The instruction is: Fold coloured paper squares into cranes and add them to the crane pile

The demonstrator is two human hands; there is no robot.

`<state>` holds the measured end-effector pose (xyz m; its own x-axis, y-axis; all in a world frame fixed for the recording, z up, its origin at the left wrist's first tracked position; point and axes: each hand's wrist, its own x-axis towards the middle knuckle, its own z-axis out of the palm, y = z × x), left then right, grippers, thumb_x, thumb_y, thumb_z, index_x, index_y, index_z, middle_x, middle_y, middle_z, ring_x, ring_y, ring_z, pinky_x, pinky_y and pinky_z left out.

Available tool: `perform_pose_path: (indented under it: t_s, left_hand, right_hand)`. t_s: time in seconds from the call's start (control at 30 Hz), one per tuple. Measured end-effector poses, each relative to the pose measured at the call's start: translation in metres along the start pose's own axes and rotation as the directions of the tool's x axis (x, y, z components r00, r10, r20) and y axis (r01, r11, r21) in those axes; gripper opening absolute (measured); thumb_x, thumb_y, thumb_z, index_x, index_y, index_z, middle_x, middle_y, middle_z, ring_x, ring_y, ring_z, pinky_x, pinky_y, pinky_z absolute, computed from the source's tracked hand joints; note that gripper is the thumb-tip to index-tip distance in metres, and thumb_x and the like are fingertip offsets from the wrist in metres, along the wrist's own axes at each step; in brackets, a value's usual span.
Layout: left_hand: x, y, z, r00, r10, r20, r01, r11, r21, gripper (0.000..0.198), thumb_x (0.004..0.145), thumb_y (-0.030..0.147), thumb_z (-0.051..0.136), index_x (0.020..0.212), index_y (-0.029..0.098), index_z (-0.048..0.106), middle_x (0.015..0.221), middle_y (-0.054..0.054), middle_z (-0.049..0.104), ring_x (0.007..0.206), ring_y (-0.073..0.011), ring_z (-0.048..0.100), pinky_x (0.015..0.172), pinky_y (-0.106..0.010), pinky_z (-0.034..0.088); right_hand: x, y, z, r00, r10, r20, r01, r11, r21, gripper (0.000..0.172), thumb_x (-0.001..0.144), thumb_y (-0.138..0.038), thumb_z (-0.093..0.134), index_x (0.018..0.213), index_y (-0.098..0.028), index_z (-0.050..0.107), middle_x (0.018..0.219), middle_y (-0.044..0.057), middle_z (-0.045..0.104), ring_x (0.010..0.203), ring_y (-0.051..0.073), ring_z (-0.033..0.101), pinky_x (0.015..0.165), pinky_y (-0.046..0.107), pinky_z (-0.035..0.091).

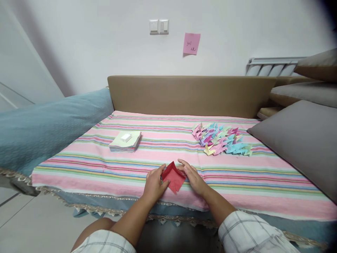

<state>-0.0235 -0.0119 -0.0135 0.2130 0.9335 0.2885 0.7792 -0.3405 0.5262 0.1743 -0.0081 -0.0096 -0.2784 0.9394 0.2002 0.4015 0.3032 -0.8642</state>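
A sheet of red origami paper (174, 179), partly folded, is held at the front of the striped cloth. Its upper edges stand up in a peak, and a crease runs to the lower corner. On its left side, my left hand (154, 182) grips the edge, with the thumb lying on the face of the paper. From the right, my right hand (194, 178) holds the other edge, its fingers stretched along the raised flap. Beyond and to the right lies a cluster of folded paper cranes (221, 140) in several colours.
A stack of square paper (125, 146) with a small white block (126, 137) on top stands at the left. The striped cloth (163, 140) covers the sofa seat. Grey cushions (297, 140) crowd the right side, and a brown backrest (184, 95) closes the rear.
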Motion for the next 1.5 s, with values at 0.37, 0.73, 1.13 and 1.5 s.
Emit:
perform_pose_path:
  t_s: [0.37, 0.73, 1.13, 1.5]
  left_hand:
    - [-0.002, 0.001, 0.003, 0.999, 0.032, -0.037, -0.031, 0.999, 0.037, 0.054, 0.072, 0.022, 0.062, 0.124, 0.023, 0.048, 0.113, -0.006, 0.063, 0.102, -0.0235, 0.054, 0.091, -0.041, 0.037]
    - [-0.003, 0.004, 0.003, 0.990, 0.142, -0.013, -0.141, 0.988, 0.066, 0.047, 0.074, 0.015, 0.054, 0.120, 0.026, 0.054, 0.117, -0.003, 0.062, 0.111, -0.0230, 0.049, 0.097, -0.043, 0.033]
    - [-0.006, 0.006, 0.004, 0.976, 0.187, 0.112, -0.200, 0.973, 0.115, 0.055, 0.075, 0.009, 0.047, 0.125, 0.032, 0.049, 0.128, 0.001, 0.055, 0.122, -0.0237, 0.041, 0.103, -0.051, 0.022]
    - [-0.007, 0.009, 0.004, 0.961, 0.227, 0.155, -0.255, 0.948, 0.190, 0.051, 0.079, 0.011, 0.046, 0.122, 0.038, 0.052, 0.132, 0.002, 0.051, 0.122, -0.0261, 0.041, 0.102, -0.055, 0.022]
  right_hand:
    - [0.000, 0.000, 0.003, 1.000, 0.024, 0.008, -0.024, 0.999, -0.042, 0.047, 0.092, -0.044, 0.020, 0.132, -0.029, 0.038, 0.116, 0.004, 0.063, 0.122, 0.022, 0.044, 0.107, 0.055, 0.009]
    - [0.001, 0.000, 0.004, 0.998, -0.025, -0.064, 0.017, 0.991, -0.130, 0.043, 0.091, -0.040, 0.023, 0.117, -0.024, 0.054, 0.119, 0.005, 0.060, 0.113, 0.022, 0.050, 0.105, 0.051, 0.020]
    - [-0.002, -0.003, -0.008, 0.998, -0.005, -0.055, -0.004, 0.985, -0.171, 0.028, 0.077, -0.018, 0.041, 0.100, -0.022, 0.056, 0.081, 0.000, 0.068, 0.085, 0.019, 0.060, 0.085, 0.035, 0.041]
    - [-0.003, 0.002, -0.011, 0.996, -0.005, -0.093, -0.011, 0.985, -0.173, 0.027, 0.086, -0.029, 0.036, 0.097, -0.022, 0.059, 0.094, 0.002, 0.066, 0.090, 0.019, 0.058, 0.082, 0.033, 0.041]
